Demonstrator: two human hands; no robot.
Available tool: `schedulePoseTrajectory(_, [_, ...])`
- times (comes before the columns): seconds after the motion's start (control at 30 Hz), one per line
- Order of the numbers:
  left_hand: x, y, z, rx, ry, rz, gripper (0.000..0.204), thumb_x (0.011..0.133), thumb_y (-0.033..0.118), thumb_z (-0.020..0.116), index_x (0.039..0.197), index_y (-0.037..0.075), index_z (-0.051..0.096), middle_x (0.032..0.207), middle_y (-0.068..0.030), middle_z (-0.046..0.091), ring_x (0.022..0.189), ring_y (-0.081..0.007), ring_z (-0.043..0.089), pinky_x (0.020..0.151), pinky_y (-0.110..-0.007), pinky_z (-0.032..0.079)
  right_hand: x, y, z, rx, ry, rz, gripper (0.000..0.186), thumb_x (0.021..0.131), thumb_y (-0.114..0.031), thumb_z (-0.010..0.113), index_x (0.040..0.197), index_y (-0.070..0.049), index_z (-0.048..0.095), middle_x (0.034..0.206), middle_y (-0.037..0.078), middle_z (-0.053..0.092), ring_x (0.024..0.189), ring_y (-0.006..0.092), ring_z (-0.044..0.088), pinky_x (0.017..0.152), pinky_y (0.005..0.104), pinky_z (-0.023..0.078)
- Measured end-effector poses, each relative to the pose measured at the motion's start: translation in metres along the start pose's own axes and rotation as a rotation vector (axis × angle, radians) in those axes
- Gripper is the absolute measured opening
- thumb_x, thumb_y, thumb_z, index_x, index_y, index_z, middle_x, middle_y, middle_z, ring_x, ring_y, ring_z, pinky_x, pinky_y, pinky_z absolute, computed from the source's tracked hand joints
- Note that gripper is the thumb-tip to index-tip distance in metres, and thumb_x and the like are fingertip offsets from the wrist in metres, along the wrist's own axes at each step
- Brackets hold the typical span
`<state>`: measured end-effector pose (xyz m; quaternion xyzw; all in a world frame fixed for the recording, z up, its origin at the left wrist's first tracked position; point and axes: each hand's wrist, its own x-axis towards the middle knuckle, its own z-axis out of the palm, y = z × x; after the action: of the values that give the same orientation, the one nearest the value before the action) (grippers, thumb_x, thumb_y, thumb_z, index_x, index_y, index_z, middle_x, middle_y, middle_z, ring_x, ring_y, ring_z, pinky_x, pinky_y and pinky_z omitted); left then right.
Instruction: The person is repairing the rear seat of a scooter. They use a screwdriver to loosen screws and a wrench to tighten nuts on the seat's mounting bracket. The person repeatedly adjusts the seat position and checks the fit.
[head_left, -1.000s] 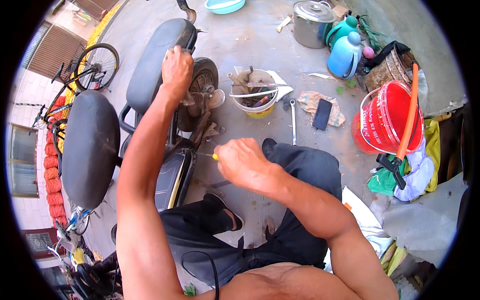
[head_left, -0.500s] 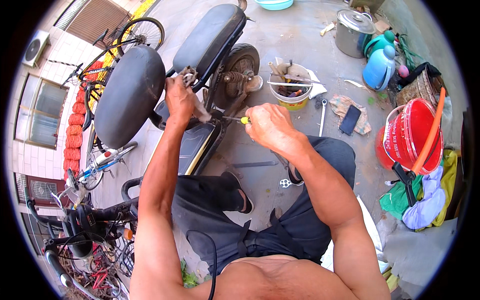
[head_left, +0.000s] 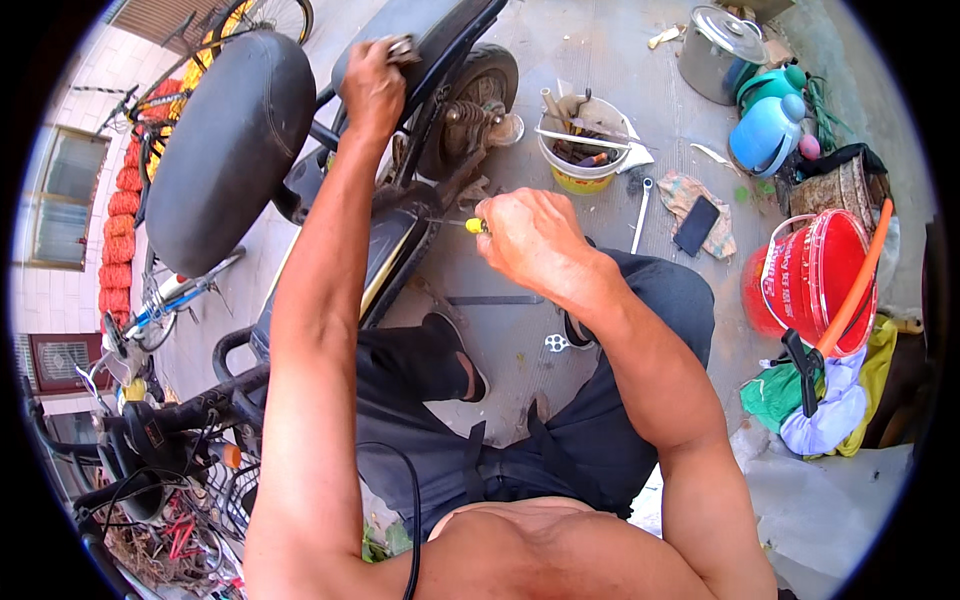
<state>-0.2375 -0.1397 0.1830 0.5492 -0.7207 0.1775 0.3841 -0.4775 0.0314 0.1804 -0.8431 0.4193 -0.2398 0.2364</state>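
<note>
In front of me stands a black electric scooter with a large front seat [head_left: 235,150] and a long rear seat [head_left: 430,28]. My left hand [head_left: 373,92] is closed around a crumpled greyish rag [head_left: 402,50], at the near side of the rear seat. A screwdriver with a yellow handle [head_left: 477,226] is gripped in my right hand [head_left: 530,232]. Its thin shaft points left toward the scooter's frame beside the footboard [head_left: 385,255]; whether the tip touches is unclear. The rear wheel [head_left: 487,80] and a rusty shock absorber [head_left: 470,118] lie beyond my right hand.
A tool-filled bucket [head_left: 583,178], a wrench [head_left: 642,215] and a phone [head_left: 697,225] on a cloth lie to the right. Farther right are a red bucket [head_left: 800,280], blue jug [head_left: 768,130] and metal pot [head_left: 715,55]. A flat bar [head_left: 495,300] lies near my feet.
My left hand has moved up and away from me with the rag, from the frame to the rear seat. My right hand still holds the screwdriver, slightly farther left in view.
</note>
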Motion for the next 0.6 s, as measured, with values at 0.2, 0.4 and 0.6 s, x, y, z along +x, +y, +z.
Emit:
schedulePoseTrajectory(0.2, [-0.075,0.03,-0.003,-0.183,-0.375,0.006,0.025,0.084,0.002,0.054,0.107,0.001,0.064,0.095,-0.02,0.064,0.091,-0.0375,0.063,0.081,-0.042,0.05,0.004,0.003,-0.002,-0.051,0.018,0.069,0.014,0.075,-0.016,0.064,0.077,-0.002,0.068,0.078,0.021,0.067,0.08,0.0382,0.066,0.073,0.0455,0.052])
schedulePoseTrajectory(0.4, [-0.195,0.024,-0.063,-0.093,-0.219,-0.335,0.027,0.081,0.0,0.054,0.107,0.003,0.063,0.1,-0.0203,0.061,0.094,-0.0413,0.06,0.081,-0.047,0.049,-0.007,0.01,-0.012,-0.137,-0.028,0.165,0.018,0.077,-0.018,0.064,0.076,0.0,0.067,0.078,0.022,0.067,0.08,0.0391,0.065,0.073,0.0466,0.051])
schedulePoseTrajectory(0.6, [-0.154,0.01,-0.061,0.207,-0.242,-0.203,0.038,0.079,-0.002,0.056,0.116,0.003,0.057,0.107,-0.0186,0.059,0.099,-0.04,0.059,0.082,-0.045,0.05,-0.009,0.015,-0.008,-0.11,-0.008,0.139,0.018,0.076,-0.017,0.064,0.077,0.0,0.068,0.077,0.023,0.065,0.079,0.0401,0.065,0.072,0.0477,0.05])
